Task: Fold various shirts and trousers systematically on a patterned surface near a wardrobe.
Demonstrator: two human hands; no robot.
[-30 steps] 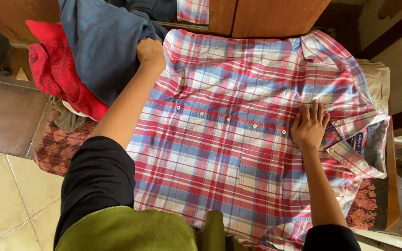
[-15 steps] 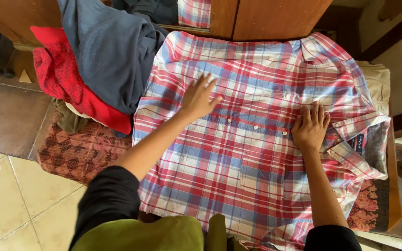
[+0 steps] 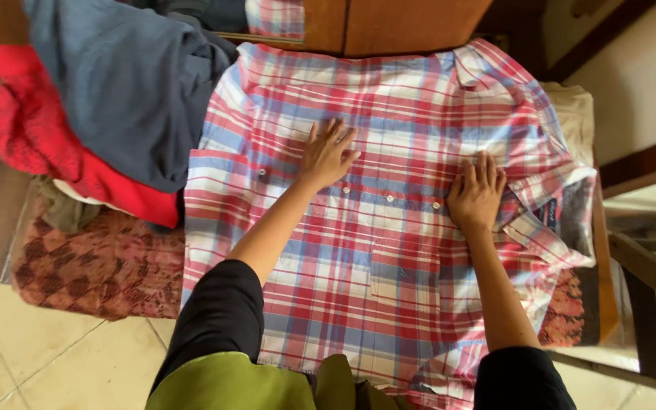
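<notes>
A red, blue and white plaid shirt lies spread flat, front up, across the middle of the surface, its collar toward the right and its hem hanging over the left edge. The left hand rests palm down on the shirt's far half, left of centre, fingers spread wide and flat, gripping nothing. The right hand presses flat on the shirt just right of the button row, close to the collar, its fingers straight and held together, also holding nothing. The two hands lie apart, with the line of small white buttons running between them. Both arms wear black sleeves pushed up past the elbow.

On the far left of the scene a pile of clothes sits beside the shirt: a blue-grey garment touching the shirt's edge and a red garment further left. Below them a patterned reddish cloth hangs down toward the tiled floor.
</notes>
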